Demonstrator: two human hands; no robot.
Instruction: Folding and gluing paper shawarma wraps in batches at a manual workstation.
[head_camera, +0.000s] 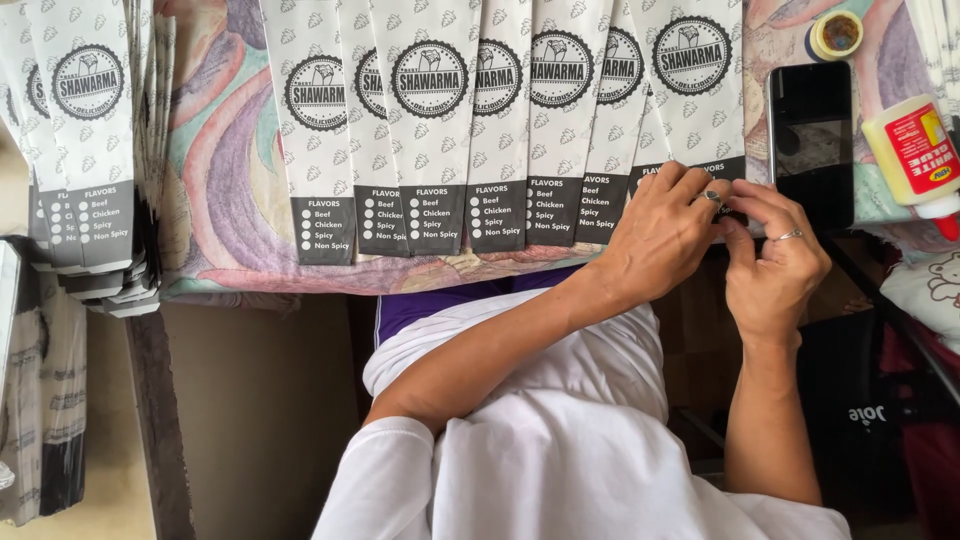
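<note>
Broadly, a desk (220, 200) under a patterned cloth carries everything; across it runs a fanned row of printed paper sleeves (430, 130), overlapping, their long axes pointing away from the person, dark bands at the near ends; a taller stack of sleeves (95, 150) sits far left of that row; a black phone (810, 140) lies just right of the row, a glue bottle (915, 155) beyond it. Both hands meet at the row's rightmost sleeve (690, 90), at its near end; the left hand (665, 235) presses flat on it, the right hand (775, 260) pinches its dark edge with curled fingers, equally near.
</note>
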